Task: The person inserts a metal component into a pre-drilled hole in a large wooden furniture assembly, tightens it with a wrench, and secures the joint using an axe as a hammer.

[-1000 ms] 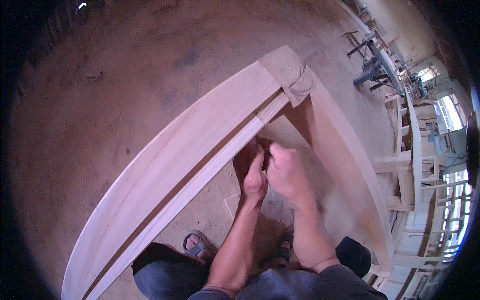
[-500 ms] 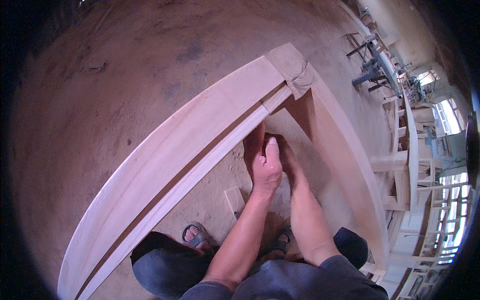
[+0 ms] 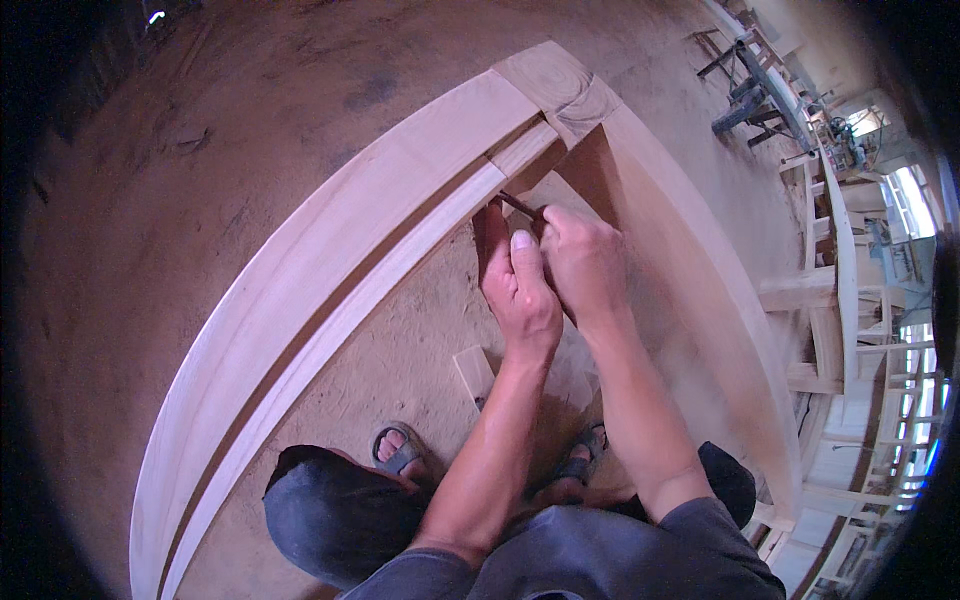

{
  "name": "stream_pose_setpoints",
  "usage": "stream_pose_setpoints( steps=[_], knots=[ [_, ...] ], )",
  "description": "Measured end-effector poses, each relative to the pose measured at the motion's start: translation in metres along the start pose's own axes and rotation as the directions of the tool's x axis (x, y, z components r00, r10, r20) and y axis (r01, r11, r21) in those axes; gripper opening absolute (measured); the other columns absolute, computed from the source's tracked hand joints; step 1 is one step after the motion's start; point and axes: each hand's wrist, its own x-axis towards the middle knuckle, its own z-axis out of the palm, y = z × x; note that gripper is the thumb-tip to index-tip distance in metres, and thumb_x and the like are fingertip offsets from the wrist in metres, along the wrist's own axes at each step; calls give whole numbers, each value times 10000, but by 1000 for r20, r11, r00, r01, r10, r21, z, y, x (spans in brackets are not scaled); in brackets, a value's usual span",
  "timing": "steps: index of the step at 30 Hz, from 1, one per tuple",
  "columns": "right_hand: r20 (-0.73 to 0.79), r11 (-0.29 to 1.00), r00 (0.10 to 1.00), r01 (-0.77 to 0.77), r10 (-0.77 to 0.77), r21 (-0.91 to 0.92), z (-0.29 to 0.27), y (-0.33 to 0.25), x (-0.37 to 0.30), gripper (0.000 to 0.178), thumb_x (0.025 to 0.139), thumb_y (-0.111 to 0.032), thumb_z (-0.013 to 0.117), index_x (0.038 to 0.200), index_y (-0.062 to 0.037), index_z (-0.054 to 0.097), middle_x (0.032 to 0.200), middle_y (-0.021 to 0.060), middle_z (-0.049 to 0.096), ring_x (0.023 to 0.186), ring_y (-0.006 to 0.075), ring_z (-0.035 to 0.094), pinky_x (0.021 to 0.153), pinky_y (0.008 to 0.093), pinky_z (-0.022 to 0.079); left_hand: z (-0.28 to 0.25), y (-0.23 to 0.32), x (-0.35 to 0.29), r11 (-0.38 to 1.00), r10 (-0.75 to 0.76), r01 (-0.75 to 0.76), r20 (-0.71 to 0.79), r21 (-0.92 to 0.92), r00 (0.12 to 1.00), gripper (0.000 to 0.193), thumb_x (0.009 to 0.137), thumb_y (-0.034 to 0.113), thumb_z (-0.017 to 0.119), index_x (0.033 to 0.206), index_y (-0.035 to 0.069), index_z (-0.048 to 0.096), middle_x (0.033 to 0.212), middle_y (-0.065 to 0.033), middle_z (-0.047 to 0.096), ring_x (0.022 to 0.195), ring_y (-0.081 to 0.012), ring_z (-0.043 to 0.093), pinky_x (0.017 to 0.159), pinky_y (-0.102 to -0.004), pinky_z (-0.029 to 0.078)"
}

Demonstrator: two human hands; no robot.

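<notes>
A pale wooden frame (image 3: pixel 340 225) has two long rails meeting at a corner post (image 3: pixel 560 85) with end grain showing. A narrow slot runs along the left rail beside a thinner inner strip (image 3: pixel 400 270). Inside the corner, my right hand (image 3: pixel 585 260) is closed around a thin dark rod-like tool (image 3: pixel 521 207), whose tip meets the inner strip; its kind cannot be made out. Just left of it, my left hand (image 3: pixel 522 295) reaches up to the strip's inner side, thumb and forefinger stretched out and apart, the fingertips in shadow.
Below my hands a small wood offcut (image 3: pixel 474 376) lies on the dusty floor (image 3: pixel 290 130), near my sandalled feet (image 3: pixel 400 450). The right rail (image 3: pixel 690 260) curves down past my right arm. Farther right stand more wooden frames (image 3: pixel 800 290) and a dark machine stand (image 3: pixel 745 105).
My right hand has come up from behind the left and now shows with the dark rod in its grip. The frame's corner sits higher in view.
</notes>
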Motion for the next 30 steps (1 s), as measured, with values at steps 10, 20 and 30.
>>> stream_pose_setpoints(
  steps=[10,20,30],
  knots=[
    [338,993,940,-79,43,93,-8,-9,-3,120,870,-99,571,897,-16,654,880,249,675,836,466,651,741,538,517,-17,12,13,975,-203,213,148,-60,968,518,1078,282,423,1433,-95,441,1137,-65,577,980,-119,490,882,-259,421],
    [346,998,938,-12,-8,56,-45,-12,30,90,837,-72,592,828,-1,647,858,280,654,873,473,638,773,545,508,-2,18,13,988,-46,69,164,-137,985,510,1068,277,462,1392,-117,458,1096,-71,581,984,-129,498,860,-267,417],
    [441,925,893,-234,83,299,-19,2,-2,94,873,-53,551,896,17,611,844,297,625,836,480,629,705,532,482,2,9,3,983,-120,125,49,-131,992,558,1050,237,474,1463,-124,378,1023,-54,593,900,-116,512,831,-236,448]
  ],
)
